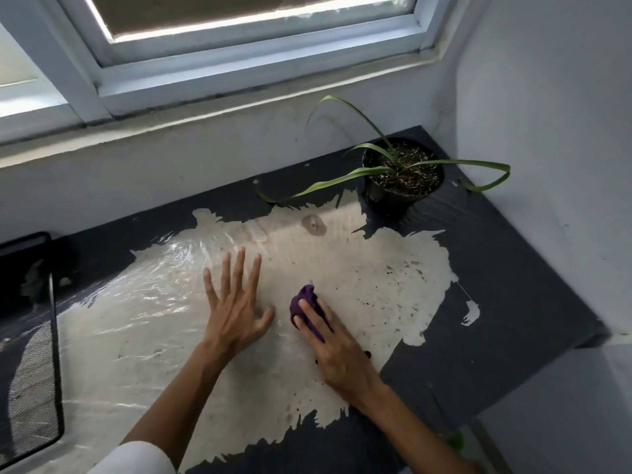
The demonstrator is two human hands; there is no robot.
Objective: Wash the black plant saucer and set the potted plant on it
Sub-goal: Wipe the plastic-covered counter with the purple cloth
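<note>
A potted plant (403, 176) with long thin green leaves stands in a black pot at the back right corner of the dark countertop (496, 302). No black saucer shows in this view. My left hand (236, 302) lies flat on the worn pale patch of the counter, fingers spread, holding nothing. Just to its right, my right hand (335, 347) presses a bunched purple cloth (306, 304) onto the same patch. Dark specks of soil are scattered on the pale surface to the right of the cloth.
A black mesh rack (30, 371) sits at the left edge. A window (239, 46) with a white frame runs along the back wall above a ledge. A white wall (564, 131) closes the right side. A small clear blob (313, 224) lies in front of the pot.
</note>
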